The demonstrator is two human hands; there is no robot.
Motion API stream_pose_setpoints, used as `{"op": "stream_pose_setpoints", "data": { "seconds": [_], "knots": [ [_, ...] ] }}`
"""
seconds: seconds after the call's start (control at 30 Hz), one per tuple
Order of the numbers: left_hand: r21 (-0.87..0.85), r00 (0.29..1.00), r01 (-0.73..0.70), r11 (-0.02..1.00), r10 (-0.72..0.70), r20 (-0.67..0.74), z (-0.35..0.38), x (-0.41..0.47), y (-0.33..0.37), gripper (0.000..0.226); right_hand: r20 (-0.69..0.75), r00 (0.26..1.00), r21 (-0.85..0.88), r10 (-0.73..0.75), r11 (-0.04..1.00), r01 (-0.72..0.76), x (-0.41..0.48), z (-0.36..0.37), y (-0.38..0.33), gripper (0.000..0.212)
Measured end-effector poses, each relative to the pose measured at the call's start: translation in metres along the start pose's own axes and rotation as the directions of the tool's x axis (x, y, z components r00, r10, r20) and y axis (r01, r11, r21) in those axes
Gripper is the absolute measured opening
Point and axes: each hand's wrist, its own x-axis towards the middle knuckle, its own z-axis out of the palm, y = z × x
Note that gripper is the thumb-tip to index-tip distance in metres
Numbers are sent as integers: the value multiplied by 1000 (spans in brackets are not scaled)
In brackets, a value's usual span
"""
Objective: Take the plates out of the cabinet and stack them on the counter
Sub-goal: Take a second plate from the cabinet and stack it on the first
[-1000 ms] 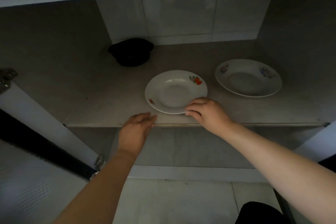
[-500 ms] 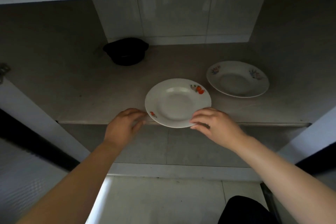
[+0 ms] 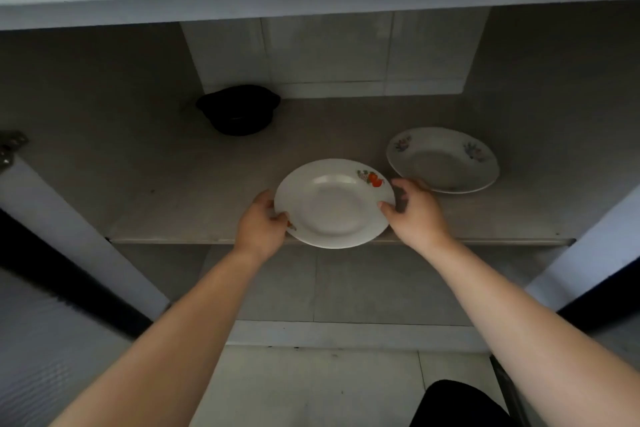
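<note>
Two plates in view: both white, on the cabinet shelf [image 3: 173, 191].
Near plate [image 3: 334, 208]: round, shallow well, orange-red floral print on the far right rim; sits at the near shelf edge and overhangs it slightly.
Far plate [image 3: 446, 159]: same shape, muted floral prints on the left and right rim; lies flat, right of and behind the near plate, apart from it.
Black pot [image 3: 239, 109]: far left on the shelf.
Left hand [image 3: 261, 227]: curled, gripping the near plate's left rim.
Right hand [image 3: 414, 213]: curled, gripping the near plate's right rim.
</note>
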Motion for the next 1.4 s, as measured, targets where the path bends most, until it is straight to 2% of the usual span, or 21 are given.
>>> {"op": "stream_pose_setpoints", "data": {
  "seconds": [0.1,0.2,0.33,0.4,0.5,0.63,0.77,0.9,1.2,1.4],
  "knots": [
    [-143,997,78,987,-78,9,2,-2,0,33,57,995,50,84,995,-86,-5,2,-1,29],
    [-199,995,95,975,-101,-20,3,-11,6,34,78,986,167,149,973,-160,-8,1,-4,22],
    [-217,994,108,970,-105,25,-2,-27,2,34,112,976,199,187,958,-207,-18,-3,-4,19],
    [-232,993,121,965,-119,21,-6,-33,-2,29,136,969,219,204,948,-230,-26,-5,-3,22],
    [-268,985,175,947,-168,48,-9,-37,1,39,150,961,223,233,939,-263,-28,-9,-5,31],
    [-119,990,139,983,-135,38,-12,-28,11,39,191,941,258,281,910,-324,-18,-11,-17,44],
    [9,994,107,994,-107,12,-9,-30,20,38,214,941,169,261,939,-298,-15,-13,-23,33],
    [27,994,109,994,-109,11,-7,-38,20,38,221,936,146,273,940,-308,-22,-19,-19,32],
    [15,995,95,995,-94,-42,-36,-60,21,46,205,961,199,186,953,-227,-47,-30,-41,37],
    [-107,987,125,986,-134,-85,-68,-84,-2,49,277,953,239,123,952,-192,-66,-15,-60,37]
  ]
}}
